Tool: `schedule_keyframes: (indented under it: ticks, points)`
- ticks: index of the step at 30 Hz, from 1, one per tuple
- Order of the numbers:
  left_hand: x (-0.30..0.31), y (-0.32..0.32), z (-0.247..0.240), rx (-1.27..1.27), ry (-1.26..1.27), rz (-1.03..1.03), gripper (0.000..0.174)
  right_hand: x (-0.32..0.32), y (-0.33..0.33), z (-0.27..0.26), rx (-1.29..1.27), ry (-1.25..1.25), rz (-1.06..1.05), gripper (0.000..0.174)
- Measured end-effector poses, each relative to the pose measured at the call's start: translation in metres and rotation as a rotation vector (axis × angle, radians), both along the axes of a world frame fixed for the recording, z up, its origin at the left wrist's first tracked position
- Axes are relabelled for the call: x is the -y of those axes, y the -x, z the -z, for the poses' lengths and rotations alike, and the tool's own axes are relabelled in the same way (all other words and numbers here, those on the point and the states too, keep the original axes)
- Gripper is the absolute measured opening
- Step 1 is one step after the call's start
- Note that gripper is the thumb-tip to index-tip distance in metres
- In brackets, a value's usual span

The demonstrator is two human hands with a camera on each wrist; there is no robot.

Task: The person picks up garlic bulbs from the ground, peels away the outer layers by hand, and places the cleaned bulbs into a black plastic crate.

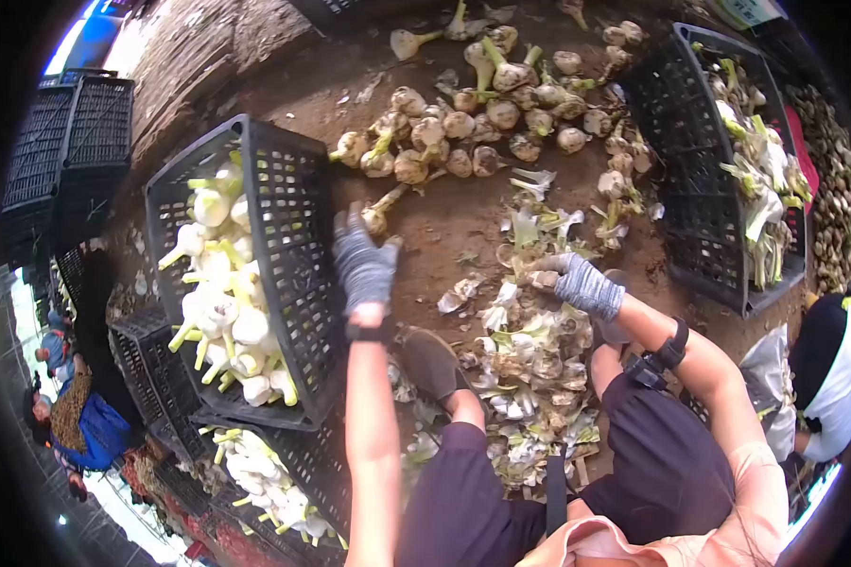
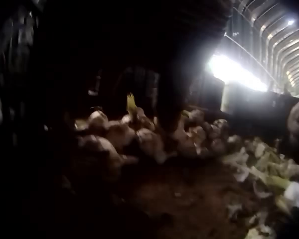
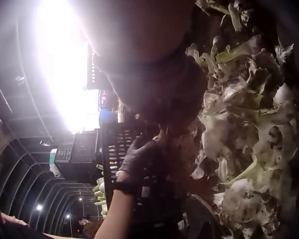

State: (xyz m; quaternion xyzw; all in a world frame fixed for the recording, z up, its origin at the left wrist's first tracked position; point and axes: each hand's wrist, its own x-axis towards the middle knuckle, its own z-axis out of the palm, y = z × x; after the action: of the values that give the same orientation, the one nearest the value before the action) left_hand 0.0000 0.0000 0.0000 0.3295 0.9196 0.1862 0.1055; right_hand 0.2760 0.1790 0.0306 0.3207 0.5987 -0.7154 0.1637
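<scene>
My left hand [image 1: 364,269], in a grey glove, reaches forward beside the black crate with its fingers extended. A garlic bulb with a stem [image 1: 375,219] lies right at its fingertips. My right hand [image 1: 584,285], also in a grey glove, hovers over the heap of peeled garlic skins [image 1: 534,378] between my feet. Its fingers bend inward; I cannot tell whether they hold anything. Unpeeled, soil-stained garlic bulbs [image 1: 435,137] spread over the ground ahead. Cleaned white garlic [image 1: 222,302] fills the crate [image 1: 288,217] at my left.
Another black crate [image 1: 695,180], holding trimmed stems and leaves [image 1: 756,180], stands at the right. A lower crate of white garlic [image 1: 265,477] sits at the left front. Stacked crates [image 1: 76,142] and other people [image 1: 837,369] are at the sides.
</scene>
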Motion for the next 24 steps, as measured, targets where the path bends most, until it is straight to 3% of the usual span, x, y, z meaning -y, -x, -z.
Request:
schedule_keyframes:
  ticks: [2,3,5,6,9,10,11,13,14,15,17,18,19,21,24]
  points:
    - [-0.014,-0.010,0.025,-0.122,0.042,-0.031,0.068,-0.001,-0.005,0.003,-0.061,-0.129,-0.045,0.036]
    - [0.000,0.019,0.018,-0.130,0.033,-0.038,0.067,0.011,0.021,0.003,-0.075,-0.154,-0.099,0.036]
    - [-0.004,0.022,0.028,-0.025,-0.062,-0.052,0.066,-0.001,0.025,-0.017,0.022,-0.277,-0.214,0.037]
    - [-0.006,0.016,0.028,0.049,-0.143,-0.056,0.061,-0.005,0.018,-0.008,-0.057,-0.189,-0.147,0.033]
    - [-0.007,-0.019,-0.008,0.790,-0.560,-0.248,0.054,-0.003,0.024,-0.002,-0.256,-0.278,0.124,0.036]
    - [-0.003,-0.033,-0.010,0.784,-0.739,-0.198,0.047,-0.009,0.031,-0.019,-0.160,-0.319,0.066,0.044]
    - [0.004,-0.046,-0.014,0.987,-0.769,-0.271,0.042,-0.010,0.036,-0.022,-0.242,-0.345,0.112,0.042]
    - [0.004,-0.072,-0.018,1.017,-0.756,-0.301,0.040,-0.010,0.044,-0.027,-0.397,-0.405,0.202,0.039]
    - [0.004,-0.079,-0.005,1.029,-0.722,-0.296,0.043,-0.009,0.049,-0.035,-0.238,-0.328,0.187,0.037]
    - [-0.006,-0.090,-0.019,1.047,-0.691,-0.275,0.054,-0.009,0.054,-0.046,0.026,0.042,0.254,0.039]
    - [-0.020,-0.101,-0.023,1.098,-0.635,-0.186,0.063,-0.008,0.050,0.003,-0.282,-0.416,0.156,0.045]
    - [-0.024,-0.103,-0.009,1.110,-0.509,-0.123,0.070,-0.005,0.051,0.007,-0.198,-0.435,0.155,0.053]
    - [-0.030,-0.104,0.004,0.990,-0.425,0.041,0.069,-0.006,0.053,0.010,-0.109,-0.675,0.015,0.056]
    - [-0.038,-0.112,0.013,0.756,-0.303,0.130,0.053,-0.011,0.056,0.009,0.100,-0.923,-0.296,0.052]
    - [-0.044,-0.118,0.002,1.050,-0.275,-0.161,0.033,-0.014,0.057,0.009,0.202,-1.019,-0.200,0.049]
